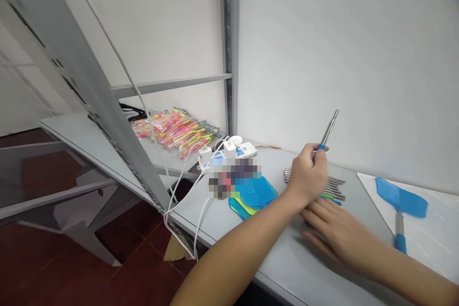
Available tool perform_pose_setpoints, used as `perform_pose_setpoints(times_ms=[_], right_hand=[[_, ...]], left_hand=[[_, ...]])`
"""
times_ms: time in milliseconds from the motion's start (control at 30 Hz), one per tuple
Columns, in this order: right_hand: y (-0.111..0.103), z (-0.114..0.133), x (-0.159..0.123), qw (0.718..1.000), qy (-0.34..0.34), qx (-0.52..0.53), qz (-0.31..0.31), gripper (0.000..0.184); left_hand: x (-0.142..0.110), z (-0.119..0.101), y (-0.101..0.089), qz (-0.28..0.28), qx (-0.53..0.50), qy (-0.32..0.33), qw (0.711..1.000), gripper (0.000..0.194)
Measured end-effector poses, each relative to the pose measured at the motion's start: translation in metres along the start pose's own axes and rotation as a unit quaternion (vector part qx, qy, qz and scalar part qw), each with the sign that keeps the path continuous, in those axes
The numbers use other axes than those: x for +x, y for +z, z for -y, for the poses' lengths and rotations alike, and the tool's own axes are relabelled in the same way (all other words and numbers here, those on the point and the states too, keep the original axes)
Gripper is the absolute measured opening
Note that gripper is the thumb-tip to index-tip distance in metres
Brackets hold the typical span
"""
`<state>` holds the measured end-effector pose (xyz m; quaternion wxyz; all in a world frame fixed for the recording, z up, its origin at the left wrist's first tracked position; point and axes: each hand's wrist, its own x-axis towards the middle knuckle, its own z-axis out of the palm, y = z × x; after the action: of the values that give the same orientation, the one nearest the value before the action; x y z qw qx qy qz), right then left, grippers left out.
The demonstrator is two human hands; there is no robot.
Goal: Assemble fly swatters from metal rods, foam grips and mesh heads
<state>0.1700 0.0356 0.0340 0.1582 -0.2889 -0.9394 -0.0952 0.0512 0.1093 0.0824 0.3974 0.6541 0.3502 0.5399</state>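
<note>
My left hand [309, 174] is closed around the blue grip of a telescopic metal rod [329, 129], which tilts up toward the wall. My right hand [332, 227] is lower and nearer to me, against my left wrist, with its fingers stretched out over the table. Partly behind both hands lies a pile of similar metal rods [335, 184], with green and blue grips showing. To the left are stacked mesh fly swatter heads [256, 193] in blue and yellow-green. An assembled blue fly swatter [401, 201] lies on a white sheet at the right.
A white power strip [247, 150] with chargers and cables stands behind the swatter heads, beside a blurred patch. White cables [197, 236] hang over the table's front edge. A grey metal post [107, 119] rises at left; bagged colourful items [179, 129] lie beyond it.
</note>
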Motion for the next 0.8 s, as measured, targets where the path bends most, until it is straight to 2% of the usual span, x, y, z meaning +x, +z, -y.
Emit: perform_pose_setpoints(times_ms=[100,200,300,433,500,600,733,800], right_hand=[[0.005,0.002,0.034,0.997,0.005,0.054,0.049,0.045],[0.014,0.001,0.05,0.993,-0.012,0.089,0.074,0.056],[0.029,0.0,0.051,0.995,-0.017,0.085,0.052,0.055],[0.041,0.003,0.044,0.997,-0.005,0.073,-0.027,0.047],[0.037,0.005,0.04,0.994,-0.038,0.072,-0.074,0.035],[0.017,0.008,0.029,0.987,-0.089,0.036,-0.126,0.025],[-0.015,0.005,-0.001,0.985,-0.134,0.01,-0.106,0.034],[-0.024,-0.001,-0.021,0.988,-0.083,0.029,-0.123,0.039]], left_hand=[[0.004,-0.003,-0.013,0.0,0.038,0.025,0.999,0.034],[0.004,-0.005,-0.019,0.002,0.073,0.045,0.996,0.032],[0.002,-0.005,-0.015,0.022,0.089,0.067,0.993,0.033],[-0.002,-0.007,-0.01,0.047,0.104,0.072,0.991,0.034],[-0.001,-0.011,-0.013,0.051,0.092,0.063,0.992,0.033],[0.005,-0.016,-0.023,0.034,0.066,0.05,0.996,0.03],[0.014,-0.016,-0.033,0.004,0.034,0.033,0.999,0.029],[0.015,-0.014,-0.031,0.004,0.016,0.024,1.0,0.031]])
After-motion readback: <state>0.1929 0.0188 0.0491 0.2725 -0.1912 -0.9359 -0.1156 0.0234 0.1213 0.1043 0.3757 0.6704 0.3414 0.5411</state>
